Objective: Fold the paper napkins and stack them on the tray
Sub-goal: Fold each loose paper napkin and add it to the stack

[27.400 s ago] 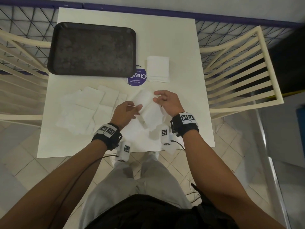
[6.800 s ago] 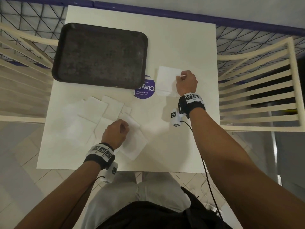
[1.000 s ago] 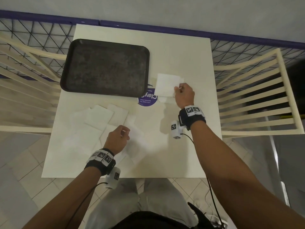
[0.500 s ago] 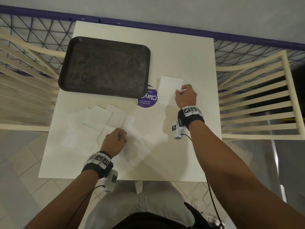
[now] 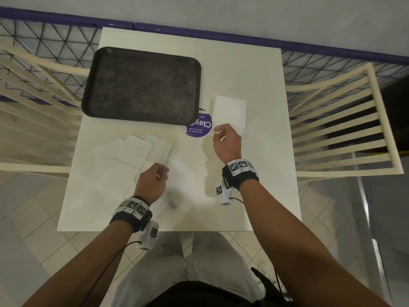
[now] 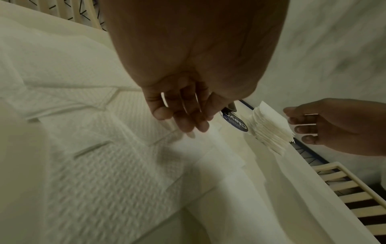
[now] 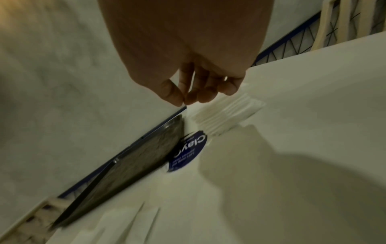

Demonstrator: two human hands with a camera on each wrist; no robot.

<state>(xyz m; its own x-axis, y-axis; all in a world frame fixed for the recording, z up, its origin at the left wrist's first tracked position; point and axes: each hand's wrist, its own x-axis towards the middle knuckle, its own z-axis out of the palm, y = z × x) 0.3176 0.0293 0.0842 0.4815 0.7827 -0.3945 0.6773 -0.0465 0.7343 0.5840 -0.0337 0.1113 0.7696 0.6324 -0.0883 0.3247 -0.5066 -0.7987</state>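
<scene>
The dark tray [image 5: 141, 85] is sitting at the far left of the white worktop [image 5: 254, 74], with no napkin showing on it. Just to its right, a stack of folded napkins [image 5: 230, 113] is lying on the worktop, its near left corner touching a round purple sticker [image 5: 199, 129] that is peeking out from under the tray's corner.

The right hand [image 5: 226, 142] is hovering just in front of that stack. Its fingers [image 7: 200, 94] are hanging loosely bent, thumb tip close to the first fingertip, and they are gripping nothing.

Nearer the person, unfolded napkins [image 5: 135, 149] are lying spread and overlapping across the left half of the worktop. The left hand [image 5: 151, 183] is hanging over them, knuckles up. Its fingers [image 6: 183, 122] are pointing down in a loose curl just above one sheet, with a shadow under them; whether they are pinching that sheet I cannot tell.

Slatted chairs [image 5: 343, 129] are standing at both sides of the worktop.
</scene>
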